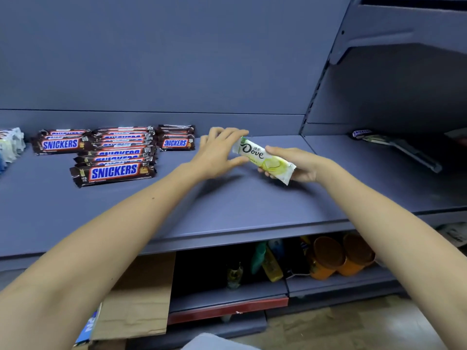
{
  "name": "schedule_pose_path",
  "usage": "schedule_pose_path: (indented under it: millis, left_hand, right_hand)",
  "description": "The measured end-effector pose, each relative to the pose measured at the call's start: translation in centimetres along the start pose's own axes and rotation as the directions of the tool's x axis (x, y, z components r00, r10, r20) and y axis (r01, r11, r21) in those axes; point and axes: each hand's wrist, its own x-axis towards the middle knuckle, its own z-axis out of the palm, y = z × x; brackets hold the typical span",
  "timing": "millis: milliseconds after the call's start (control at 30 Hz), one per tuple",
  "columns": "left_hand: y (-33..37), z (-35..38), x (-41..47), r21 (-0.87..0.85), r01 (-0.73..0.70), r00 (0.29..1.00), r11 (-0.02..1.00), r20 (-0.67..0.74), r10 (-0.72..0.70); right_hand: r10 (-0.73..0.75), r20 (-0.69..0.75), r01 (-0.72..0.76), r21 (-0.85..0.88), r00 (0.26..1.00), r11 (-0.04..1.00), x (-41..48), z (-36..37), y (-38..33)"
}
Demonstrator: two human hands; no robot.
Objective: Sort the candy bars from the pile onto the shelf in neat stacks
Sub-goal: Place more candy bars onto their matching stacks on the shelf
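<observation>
1. The right hand is curled round the lower end of the Dove bar: the thumb is laid over the wrapper's face and the fingers are tucked beneath.
2. The left hand is spread, fingers straight and fanned, with fingertips and thumb brought to the bar's upper end. Whether the wrapper is actually touched cannot be told.
3. The bar is held tilted, just above the shelf, to the right of the sorted bars and not yet set down.
4. The bar is judged light and fairly stiff inside a thin, glossy wrapper that is likely to be slippery. Its crimped ends are floppy and poor to hold. It is best taken across the middle, by the long edges, and gently, since chocolate can snap or dent.
5. Further left, Snickers stacks are laid in rows, and white-wrapped packs are seen at the frame's edge.
6. On the neighbouring shelf section to the right, a lone Snickers bar is lying.
7. Below, orange cups and cardboard are kept.
</observation>
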Motion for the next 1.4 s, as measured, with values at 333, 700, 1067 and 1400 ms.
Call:
schedule_pose_path:
  millis: [333,700,1067,1400]
  left_hand:
    - [-0.2,-1.6,1.1,-0.201,0.025,0.990,0.979,0.140,0.004]
    - [-6.9,-4.9,-5.2,-0.394,0.224,0.968,0.891,-0.019,-0.251]
    - [-16.5,-10.4,-17.5,-0.524,0.298,0.699,0.798,-0.449,-0.556]
    - [-22.7,-12.0,-28.4,0.014,0.726,0.637,0.688,-0.390,-0.664]
  right_hand:
    - [-0.042,-0.113,0.048,0.049,0.993,0.998,-0.1,-1.0,-0.9]
    - [-0.342,-0.102,0.283,-0.371,0.934,0.884,3.2,6.4,-3.8]
    - [-0.565,-0.003,0.464,-0.566,0.825,0.681,7.6,23.4,-6.9]
    - [-0.615,0.111,0.515,-0.672,0.781,0.532,10.9,35.1,-8.6]
